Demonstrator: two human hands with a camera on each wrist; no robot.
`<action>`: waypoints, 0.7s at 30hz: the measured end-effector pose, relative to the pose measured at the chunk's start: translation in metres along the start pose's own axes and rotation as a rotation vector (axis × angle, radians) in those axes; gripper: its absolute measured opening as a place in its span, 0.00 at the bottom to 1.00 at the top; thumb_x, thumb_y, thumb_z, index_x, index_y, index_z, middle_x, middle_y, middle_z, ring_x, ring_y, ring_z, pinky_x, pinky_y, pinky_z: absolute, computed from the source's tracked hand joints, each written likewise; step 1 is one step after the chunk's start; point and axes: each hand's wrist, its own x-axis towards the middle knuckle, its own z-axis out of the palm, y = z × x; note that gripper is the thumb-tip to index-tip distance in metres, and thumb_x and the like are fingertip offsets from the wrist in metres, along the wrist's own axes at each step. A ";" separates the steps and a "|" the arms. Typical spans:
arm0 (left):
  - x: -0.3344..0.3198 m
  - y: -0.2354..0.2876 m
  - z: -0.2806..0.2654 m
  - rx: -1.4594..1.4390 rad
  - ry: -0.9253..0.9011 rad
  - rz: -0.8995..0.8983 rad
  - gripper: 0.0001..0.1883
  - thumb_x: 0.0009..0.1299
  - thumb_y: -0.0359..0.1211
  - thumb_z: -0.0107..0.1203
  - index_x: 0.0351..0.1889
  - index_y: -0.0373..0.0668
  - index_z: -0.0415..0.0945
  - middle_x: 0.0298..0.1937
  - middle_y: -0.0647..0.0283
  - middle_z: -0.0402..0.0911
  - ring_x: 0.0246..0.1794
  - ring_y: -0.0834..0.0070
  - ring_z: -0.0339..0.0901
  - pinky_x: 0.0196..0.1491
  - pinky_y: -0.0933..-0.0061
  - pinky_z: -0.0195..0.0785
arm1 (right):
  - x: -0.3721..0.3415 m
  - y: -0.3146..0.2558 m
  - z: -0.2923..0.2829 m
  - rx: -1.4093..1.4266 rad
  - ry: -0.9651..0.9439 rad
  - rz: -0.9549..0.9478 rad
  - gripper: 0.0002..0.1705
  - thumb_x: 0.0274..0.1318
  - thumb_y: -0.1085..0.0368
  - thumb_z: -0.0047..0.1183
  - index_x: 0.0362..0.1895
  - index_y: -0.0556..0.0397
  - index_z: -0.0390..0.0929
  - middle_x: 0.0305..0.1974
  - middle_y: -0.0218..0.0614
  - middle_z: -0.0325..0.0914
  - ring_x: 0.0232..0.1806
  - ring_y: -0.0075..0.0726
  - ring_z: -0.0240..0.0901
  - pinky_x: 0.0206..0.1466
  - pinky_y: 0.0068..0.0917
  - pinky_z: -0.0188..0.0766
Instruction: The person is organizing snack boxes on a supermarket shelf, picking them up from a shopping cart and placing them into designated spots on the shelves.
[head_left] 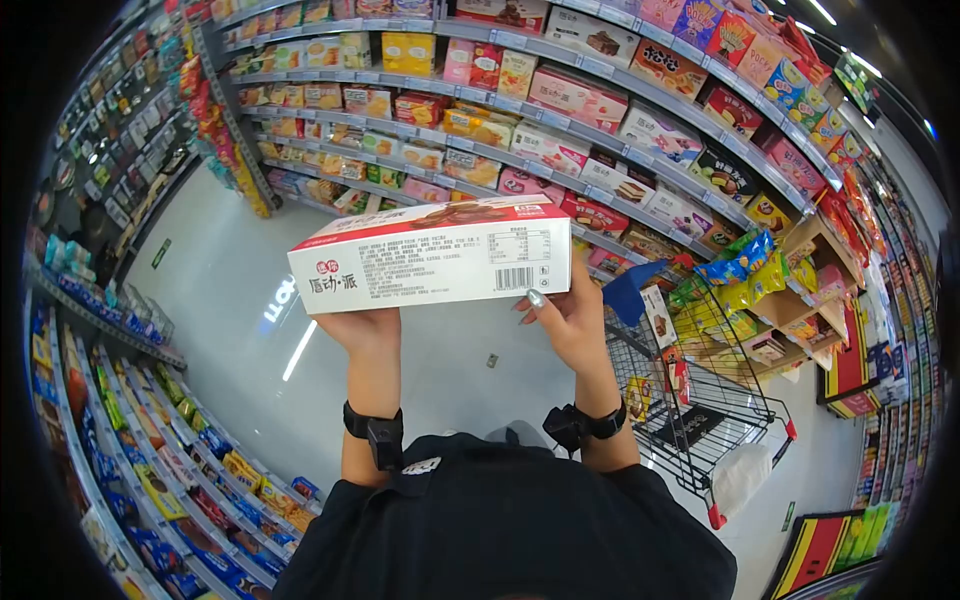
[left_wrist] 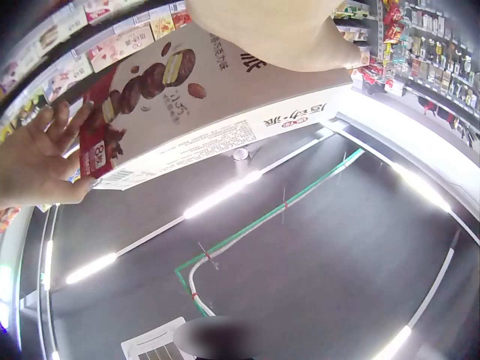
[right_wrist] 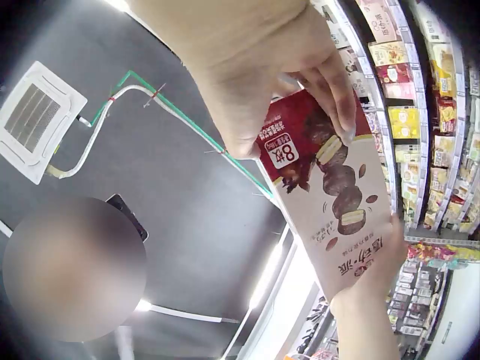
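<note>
A white and red snack box is held up in front of the body, its printed side with barcode toward the head view. The left hand supports it from below at its left end. At the right end the right hand grips the box, thumb near the barcode. In the left wrist view the box's picture face shows chocolate pies, with the right hand at its far end. In the right wrist view the right hand's fingers lie over the red end of the box, and the left hand holds the other end.
Shelves of boxed snacks curve across the front. To the right stands a wire shopping cart with a few items inside, beside a display of snack bags. More shelves line the lower left, next to the pale floor.
</note>
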 end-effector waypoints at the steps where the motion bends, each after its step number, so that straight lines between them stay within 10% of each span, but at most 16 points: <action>1: 0.005 -0.004 -0.003 0.003 0.008 -0.004 0.26 0.70 0.51 0.36 0.56 0.42 0.66 0.54 0.59 0.71 0.55 0.66 0.70 0.56 0.63 0.66 | 0.005 0.002 0.000 0.000 -0.001 0.015 0.46 0.41 0.77 0.50 0.68 0.51 0.48 0.50 0.42 0.72 0.37 0.28 0.76 0.32 0.21 0.76; 11: 0.047 -0.110 0.003 -0.034 -0.072 -0.275 0.29 0.67 0.52 0.39 0.59 0.43 0.63 0.59 0.59 0.68 0.59 0.62 0.67 0.59 0.59 0.62 | 0.042 0.051 -0.065 -0.072 0.223 0.030 0.34 0.57 0.62 0.43 0.68 0.51 0.49 0.48 0.41 0.72 0.34 0.27 0.75 0.29 0.23 0.74; 17: 0.079 -0.212 0.020 0.049 -0.145 -0.510 0.28 0.70 0.51 0.37 0.62 0.45 0.61 0.61 0.62 0.66 0.62 0.66 0.62 0.63 0.60 0.55 | 0.091 0.088 -0.165 -0.130 0.585 -0.161 0.20 0.62 0.64 0.39 0.56 0.60 0.65 0.46 0.35 0.72 0.48 0.25 0.65 0.53 0.23 0.61; 21: 0.101 -0.271 0.065 0.190 -0.343 -0.618 0.28 0.72 0.51 0.32 0.63 0.44 0.59 0.62 0.60 0.65 0.63 0.66 0.61 0.64 0.60 0.52 | 0.129 0.106 -0.241 0.108 0.733 -0.003 0.23 0.63 0.60 0.38 0.57 0.61 0.65 0.46 0.33 0.72 0.40 0.22 0.66 0.44 0.18 0.63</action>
